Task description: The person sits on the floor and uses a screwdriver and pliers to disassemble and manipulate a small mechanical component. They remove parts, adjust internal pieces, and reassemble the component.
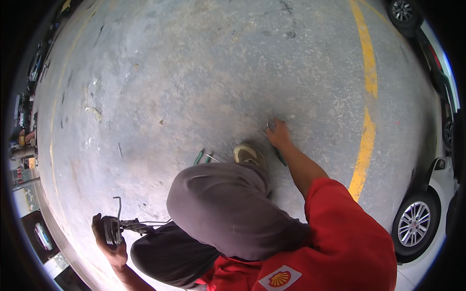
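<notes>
At the lower left, my left hand (110, 245) is closed around a dark mechanical part (112, 230) with a rounded black block. Thin metal rods stick out of the part. One bent rod (119, 208) rises from it and others run toward my knee. My right hand (278, 134) reaches down to the floor beside my shoe, its fingers curled at a small shiny metal piece (267, 127); I cannot make out its kind. A green handle (281, 157) lies just below that hand, partly hidden by the forearm. Left of the shoe lie a green-handled screwdriver (209, 158) and another green handle (199, 157).
My shoe (249, 154) and bent knee (213, 194) are between my hands. A yellow line (367, 131) crosses the grey concrete floor (194, 72) at the right. Beyond it stands a white car with a silver wheel (414, 223). Scraps (94, 113) lie at the left.
</notes>
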`<action>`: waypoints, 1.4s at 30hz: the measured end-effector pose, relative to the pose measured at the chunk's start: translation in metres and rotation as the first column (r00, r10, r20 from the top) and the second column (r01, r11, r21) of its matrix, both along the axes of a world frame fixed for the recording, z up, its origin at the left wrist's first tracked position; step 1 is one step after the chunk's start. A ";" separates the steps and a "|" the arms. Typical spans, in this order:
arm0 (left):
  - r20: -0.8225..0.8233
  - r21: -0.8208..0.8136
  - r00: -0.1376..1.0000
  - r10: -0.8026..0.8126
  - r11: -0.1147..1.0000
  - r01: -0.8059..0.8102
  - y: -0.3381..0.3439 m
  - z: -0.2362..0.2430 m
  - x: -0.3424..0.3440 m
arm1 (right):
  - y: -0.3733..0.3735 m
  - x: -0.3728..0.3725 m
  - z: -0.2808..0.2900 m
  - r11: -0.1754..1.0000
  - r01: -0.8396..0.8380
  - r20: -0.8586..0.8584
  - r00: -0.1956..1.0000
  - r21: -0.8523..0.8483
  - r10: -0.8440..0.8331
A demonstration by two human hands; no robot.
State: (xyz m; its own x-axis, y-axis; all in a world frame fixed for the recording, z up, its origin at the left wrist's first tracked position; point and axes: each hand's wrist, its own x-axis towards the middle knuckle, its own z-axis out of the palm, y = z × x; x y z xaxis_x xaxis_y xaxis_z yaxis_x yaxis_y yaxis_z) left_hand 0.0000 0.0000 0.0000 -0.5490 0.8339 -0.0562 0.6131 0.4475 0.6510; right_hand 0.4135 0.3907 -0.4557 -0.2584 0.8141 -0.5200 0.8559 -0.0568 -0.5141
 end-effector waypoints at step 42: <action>-0.206 0.701 0.946 0.252 0.712 -0.038 -0.105 -0.020 0.070 | -0.199 -0.166 0.500 0.180 -0.965 -0.621 0.022 0.193 0.783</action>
